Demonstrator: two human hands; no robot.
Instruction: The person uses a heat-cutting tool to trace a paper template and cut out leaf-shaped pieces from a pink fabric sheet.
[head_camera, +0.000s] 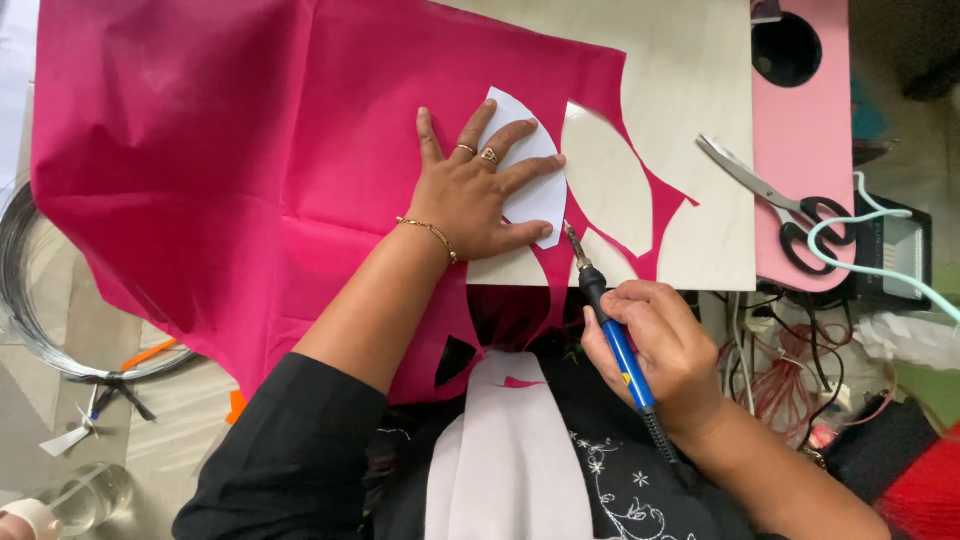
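Two hands at work, left hand (470, 200) spread flat (fingers splayed) on white paper template (530, 165), right hand (665, 350) gripping blue-handled soldering iron (612, 330)

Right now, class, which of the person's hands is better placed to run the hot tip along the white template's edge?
The right hand. It already holds the blue-handled hot tool, tip at the edge of the white template. The left hand lies flat, pinning the template to the pink fabric.
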